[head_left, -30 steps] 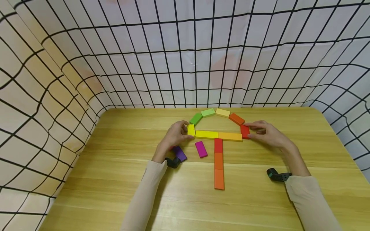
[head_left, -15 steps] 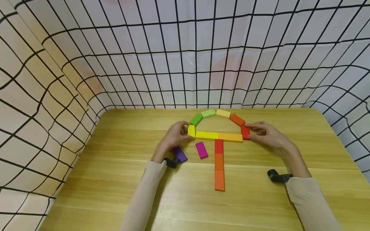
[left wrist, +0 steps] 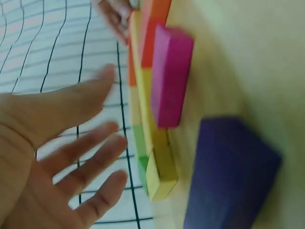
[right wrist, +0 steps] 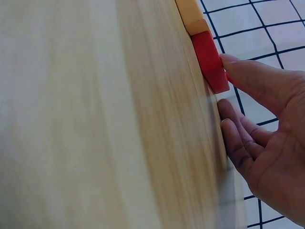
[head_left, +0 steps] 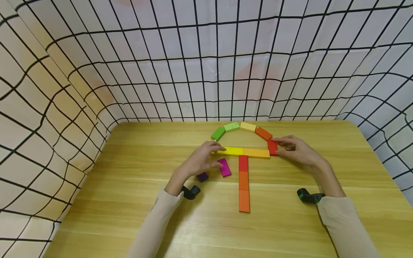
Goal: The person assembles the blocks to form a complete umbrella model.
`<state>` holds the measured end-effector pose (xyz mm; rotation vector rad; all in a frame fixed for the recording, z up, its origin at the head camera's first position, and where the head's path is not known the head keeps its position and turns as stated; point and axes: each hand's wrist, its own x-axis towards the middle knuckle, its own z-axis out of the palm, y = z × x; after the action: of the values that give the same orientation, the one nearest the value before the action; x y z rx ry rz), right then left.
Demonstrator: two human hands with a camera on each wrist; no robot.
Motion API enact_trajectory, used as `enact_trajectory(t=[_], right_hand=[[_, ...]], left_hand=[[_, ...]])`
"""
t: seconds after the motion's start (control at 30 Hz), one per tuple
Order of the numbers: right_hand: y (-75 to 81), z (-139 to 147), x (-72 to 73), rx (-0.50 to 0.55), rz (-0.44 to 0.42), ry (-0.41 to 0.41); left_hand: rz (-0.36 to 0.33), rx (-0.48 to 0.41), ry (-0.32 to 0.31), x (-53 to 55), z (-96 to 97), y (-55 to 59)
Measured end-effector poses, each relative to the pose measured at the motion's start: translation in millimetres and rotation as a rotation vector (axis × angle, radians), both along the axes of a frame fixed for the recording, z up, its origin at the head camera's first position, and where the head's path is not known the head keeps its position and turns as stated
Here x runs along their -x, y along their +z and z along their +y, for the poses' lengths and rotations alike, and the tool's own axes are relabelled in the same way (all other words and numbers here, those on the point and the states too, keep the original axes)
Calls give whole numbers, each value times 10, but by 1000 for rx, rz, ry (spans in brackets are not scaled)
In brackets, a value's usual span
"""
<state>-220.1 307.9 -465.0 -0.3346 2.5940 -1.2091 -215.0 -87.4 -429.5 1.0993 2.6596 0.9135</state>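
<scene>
My left hand (head_left: 200,159) hovers with fingers spread and nothing in them. It partly covers a dark purple block (head_left: 202,177) and the yellow block (left wrist: 163,176) at the arch's left end. Its thumb is nearest a magenta block (head_left: 224,168), which lies apart from the rest. At the arch's right end, my right hand (head_left: 298,150) pinches a red block (head_left: 272,147) between thumb and index finger, while the block lies on the table. In the right wrist view the thumb touches that red block (right wrist: 209,59).
Green (head_left: 218,133), light green, pale yellow and orange-red blocks curve along the table's back. Below them run a yellow block (head_left: 233,151) and an orange block (head_left: 256,153). A column of red and orange blocks (head_left: 243,181) comes toward me. Grid-patterned cloth (head_left: 209,71) stands behind the table.
My left hand has let go of the yellow block and moved slightly toward me, its fingers opening out above the table. My right hand stays at the red block.
</scene>
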Motion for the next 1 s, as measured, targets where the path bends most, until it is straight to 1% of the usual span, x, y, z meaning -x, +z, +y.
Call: enact_trajectory(t=[0.07, 0.13, 0.23, 0.33, 0.43, 0.53, 0.67, 0.77, 0.83, 0.9, 1.0], right_hand=[[7, -6, 0, 12, -9, -2], [14, -8, -2, 16, -12, -4], [18, -4, -10, 8, -13, -9], [15, -3, -14, 3, -5, -2], [6, -4, -12, 7, 0, 5], [-1, -3, -9, 14, 1, 7], [-2, -8, -11, 19, 0, 10], [-1, -11, -10, 12, 0, 11], [5, -14, -11, 8, 3, 10], [9, -16, -9, 3, 4, 8], [14, -21, -6, 6, 8, 11]], left_hand=[[19, 66, -80, -64, 29, -10], [41, 120, -135, -109, 55, -35], [93, 182, -163, -147, 81, -90], [122, 196, -158, -158, 95, -144], [137, 178, -149, -167, 92, -177], [128, 155, -139, -177, 78, -191], [106, 150, -130, -185, 56, -209], [92, 141, -134, -199, 36, -224], [90, 129, -134, -227, 19, -226], [105, 110, -132, -272, 2, -222], [134, 84, -101, -386, -19, -202]])
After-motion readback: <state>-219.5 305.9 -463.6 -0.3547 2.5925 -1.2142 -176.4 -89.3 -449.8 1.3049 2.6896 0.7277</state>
